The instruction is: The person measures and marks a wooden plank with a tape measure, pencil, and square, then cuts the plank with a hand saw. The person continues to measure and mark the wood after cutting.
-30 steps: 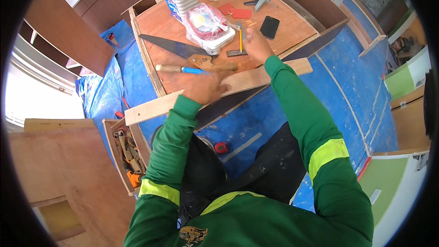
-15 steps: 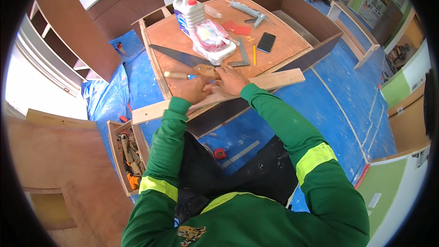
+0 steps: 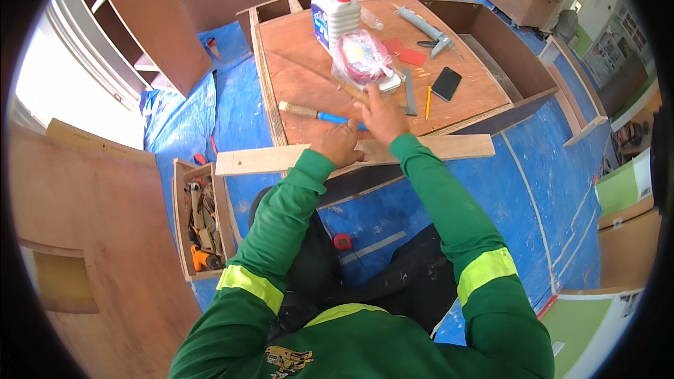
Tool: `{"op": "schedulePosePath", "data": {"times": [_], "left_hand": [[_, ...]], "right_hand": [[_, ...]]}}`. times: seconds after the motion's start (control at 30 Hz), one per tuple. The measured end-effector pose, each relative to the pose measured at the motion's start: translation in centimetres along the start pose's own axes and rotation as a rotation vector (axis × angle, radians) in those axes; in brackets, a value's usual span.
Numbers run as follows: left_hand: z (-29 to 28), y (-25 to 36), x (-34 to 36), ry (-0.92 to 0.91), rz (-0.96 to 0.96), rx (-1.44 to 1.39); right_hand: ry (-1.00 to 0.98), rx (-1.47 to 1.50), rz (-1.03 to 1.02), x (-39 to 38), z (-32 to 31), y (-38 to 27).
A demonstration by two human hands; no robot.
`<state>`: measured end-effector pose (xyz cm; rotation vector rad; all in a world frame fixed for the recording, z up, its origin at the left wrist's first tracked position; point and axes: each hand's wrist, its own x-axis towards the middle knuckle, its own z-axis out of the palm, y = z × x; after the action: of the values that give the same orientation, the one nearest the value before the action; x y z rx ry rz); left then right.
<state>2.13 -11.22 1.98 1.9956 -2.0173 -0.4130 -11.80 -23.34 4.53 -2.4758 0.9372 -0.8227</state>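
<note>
A pale wooden board [image 3: 442,147] lies across the near edge of a brown plywood panel [image 3: 302,77]. My left hand [image 3: 340,144] bears down on the middle of the board, fingers bent toward its far edge and thumb along its top. My right hand [image 3: 385,116] is closed around the handle of a handsaw [image 3: 319,77]; its blade stands nearly edge-on, pointing to the far left. Just beyond my left hand rests a tool with a wooden handle and a blue section [image 3: 300,109], its far end partly hidden by my fingers.
On the panel stand a white jug [image 3: 335,17] and a plastic-wrapped bundle [image 3: 363,56], near a caulking gun [image 3: 425,27], metal square [image 3: 410,91], yellow pencil [image 3: 428,102] and phone [image 3: 447,84]. A toolbox [image 3: 184,217] sits left; a red tape measure [image 3: 342,241] lies below.
My right hand has taken hold of the handsaw, which has turned from lying flat to nearly edge-on. The board sits more level in view. The whole view has also shifted.
</note>
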Motion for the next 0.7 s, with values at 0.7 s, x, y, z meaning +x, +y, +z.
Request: {"op": "schedulePosePath", "data": {"times": [0.7], "left_hand": [[0.4,4.7,2.1,-0.127,0.092,0.113]], "right_hand": [[0.660,0.856,0.354,-13.5,-22.5,-4.5]]}}
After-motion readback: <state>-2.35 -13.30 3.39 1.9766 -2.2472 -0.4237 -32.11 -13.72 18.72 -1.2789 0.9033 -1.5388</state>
